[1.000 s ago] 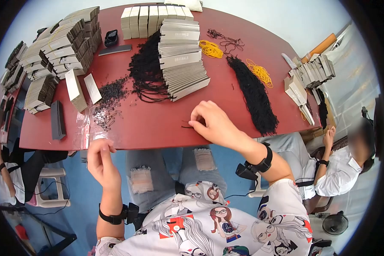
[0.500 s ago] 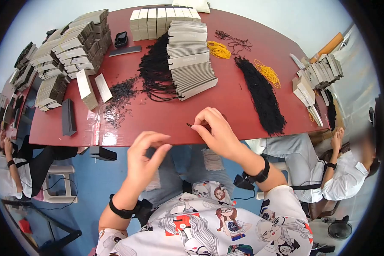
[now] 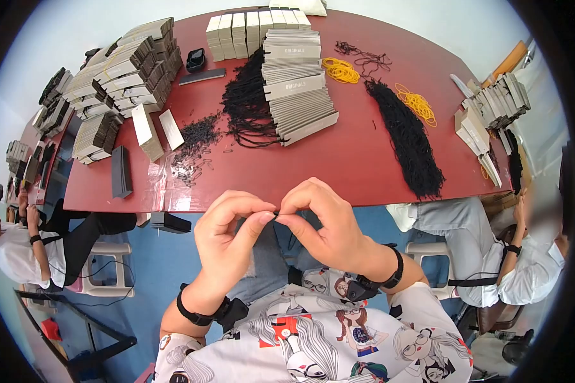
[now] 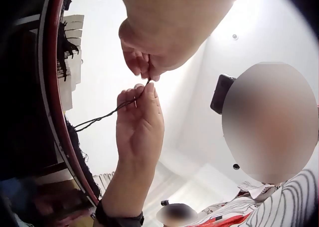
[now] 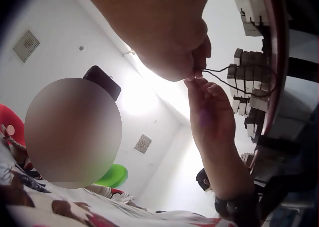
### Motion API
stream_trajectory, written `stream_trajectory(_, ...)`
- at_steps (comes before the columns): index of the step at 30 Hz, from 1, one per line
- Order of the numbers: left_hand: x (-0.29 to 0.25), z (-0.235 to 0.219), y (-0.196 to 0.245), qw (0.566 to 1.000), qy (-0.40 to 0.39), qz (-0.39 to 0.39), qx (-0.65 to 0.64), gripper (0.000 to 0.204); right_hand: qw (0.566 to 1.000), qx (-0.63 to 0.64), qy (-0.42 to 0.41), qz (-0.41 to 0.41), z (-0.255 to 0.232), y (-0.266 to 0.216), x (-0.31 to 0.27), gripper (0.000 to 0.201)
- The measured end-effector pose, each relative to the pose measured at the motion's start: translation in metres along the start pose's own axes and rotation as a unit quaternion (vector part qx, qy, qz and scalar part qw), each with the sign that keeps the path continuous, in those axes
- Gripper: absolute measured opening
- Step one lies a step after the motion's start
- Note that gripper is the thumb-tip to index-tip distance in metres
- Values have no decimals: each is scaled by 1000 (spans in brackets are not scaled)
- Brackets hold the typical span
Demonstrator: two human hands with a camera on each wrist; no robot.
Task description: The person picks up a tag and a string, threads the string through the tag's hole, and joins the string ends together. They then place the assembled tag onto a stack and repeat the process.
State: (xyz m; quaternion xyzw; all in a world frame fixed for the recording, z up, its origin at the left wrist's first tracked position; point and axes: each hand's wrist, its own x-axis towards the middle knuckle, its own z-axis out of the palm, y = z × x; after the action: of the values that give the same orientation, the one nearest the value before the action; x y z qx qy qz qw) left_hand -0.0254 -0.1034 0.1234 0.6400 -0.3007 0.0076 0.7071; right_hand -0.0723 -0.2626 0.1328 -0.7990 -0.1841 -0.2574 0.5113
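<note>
In the head view my left hand (image 3: 227, 230) and right hand (image 3: 326, 217) meet fingertip to fingertip just over the table's front edge. Between them they pinch a thin black cord (image 4: 118, 109). Seen from the left wrist, its doubled strands trail past the right hand toward the table; the right wrist view shows it as a long loop. Nearest on the table, a pile of small dark pins or clips (image 3: 195, 147) lies beyond the left hand. Beyond the right hand a thick bundle of black cords (image 3: 407, 143) is spread out.
A row of grey tags (image 3: 303, 105) printed ORIGINALS, with black cords hanging off it, fills the table's middle. Tall tag stacks (image 3: 131, 70) stand at the left, yellow rubber bands (image 3: 342, 71) lie farther back. People sit at both sides of the red table (image 3: 364, 185).
The left hand has come up and rightward from the table's edge to meet the right hand. The right hand has drawn back off the tabletop with the cord, now pinched by both. The view has shifted.
</note>
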Motion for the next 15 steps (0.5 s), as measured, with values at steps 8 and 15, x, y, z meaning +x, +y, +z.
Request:
stream_trajectory(8,3,-1,5,997,18,26,64,12,999,-8,4,46,0,-6,3,11)
stream_trajectory(15,1,-14,5,990,49,-63,-116,27,981,140,15,137,6,-5,3,8)
